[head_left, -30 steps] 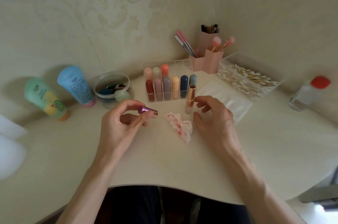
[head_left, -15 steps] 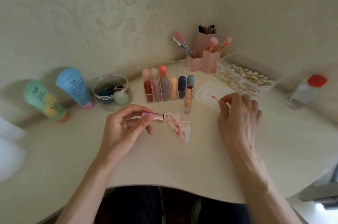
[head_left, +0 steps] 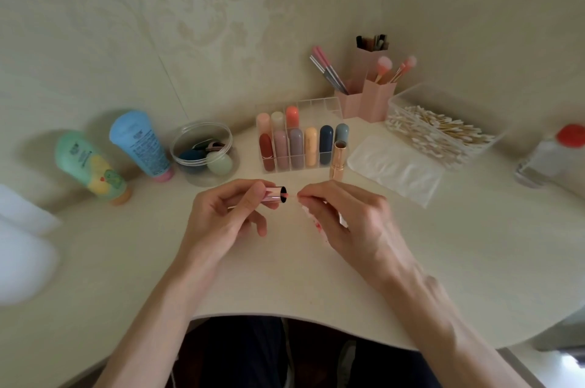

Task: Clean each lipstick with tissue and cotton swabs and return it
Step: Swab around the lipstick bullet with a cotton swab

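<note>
My left hand [head_left: 226, 216] holds a shiny pink lipstick cap [head_left: 274, 193] sideways, its open end facing right. My right hand [head_left: 345, 223] pinches a cotton swab [head_left: 289, 195] whose pink-stained tip sits at the cap's mouth. A crumpled tissue [head_left: 311, 219] with red marks lies on the table, mostly hidden under my right hand. The gold lipstick base [head_left: 338, 159] stands upright just in front of the clear organizer [head_left: 319, 104], which holds several coloured lipsticks.
A clear box of cotton swabs [head_left: 443, 131] and a tissue pack [head_left: 395, 169] lie at the right. Pink brush holders [head_left: 368, 99] stand behind. A round clear jar [head_left: 202, 151], two tubes [head_left: 139, 143] sit left; a red-capped bottle [head_left: 550, 156] far right.
My right hand picked a cotton swab from the tissue pack area and brought it left to the cap's open end. My left hand turned the cap to face right.
</note>
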`<state>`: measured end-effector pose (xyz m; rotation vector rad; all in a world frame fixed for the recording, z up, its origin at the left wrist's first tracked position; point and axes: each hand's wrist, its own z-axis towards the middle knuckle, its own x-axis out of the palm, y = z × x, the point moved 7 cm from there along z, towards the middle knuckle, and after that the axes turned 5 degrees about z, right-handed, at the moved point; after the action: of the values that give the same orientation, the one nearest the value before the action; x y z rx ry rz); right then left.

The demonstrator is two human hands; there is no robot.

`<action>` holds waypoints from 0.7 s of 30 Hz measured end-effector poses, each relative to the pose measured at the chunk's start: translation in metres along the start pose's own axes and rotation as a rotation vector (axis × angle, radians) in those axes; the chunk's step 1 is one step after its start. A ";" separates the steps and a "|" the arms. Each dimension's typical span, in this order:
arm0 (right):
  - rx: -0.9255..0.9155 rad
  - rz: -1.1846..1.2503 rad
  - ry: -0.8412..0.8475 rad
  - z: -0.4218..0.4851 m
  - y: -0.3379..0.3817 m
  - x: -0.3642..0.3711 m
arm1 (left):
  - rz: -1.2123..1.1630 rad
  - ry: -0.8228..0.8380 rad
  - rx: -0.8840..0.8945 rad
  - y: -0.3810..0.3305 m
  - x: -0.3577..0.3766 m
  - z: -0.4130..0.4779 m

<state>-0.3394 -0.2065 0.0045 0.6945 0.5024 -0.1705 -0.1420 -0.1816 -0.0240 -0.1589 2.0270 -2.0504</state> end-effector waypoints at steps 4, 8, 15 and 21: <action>-0.021 -0.104 -0.046 0.001 0.003 -0.001 | 0.016 0.017 0.022 0.001 0.002 0.001; -0.053 -0.114 0.008 -0.002 0.004 0.007 | 0.006 0.010 0.026 0.001 0.002 0.001; -0.028 -0.071 0.045 -0.005 0.001 0.010 | -0.004 -0.018 0.034 0.004 0.002 0.003; -0.025 -0.094 0.053 -0.006 0.003 0.011 | -0.009 0.011 0.067 0.004 0.005 0.003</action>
<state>-0.3311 -0.2002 -0.0035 0.6525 0.5874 -0.2343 -0.1451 -0.1860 -0.0283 -0.1450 1.9644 -2.1255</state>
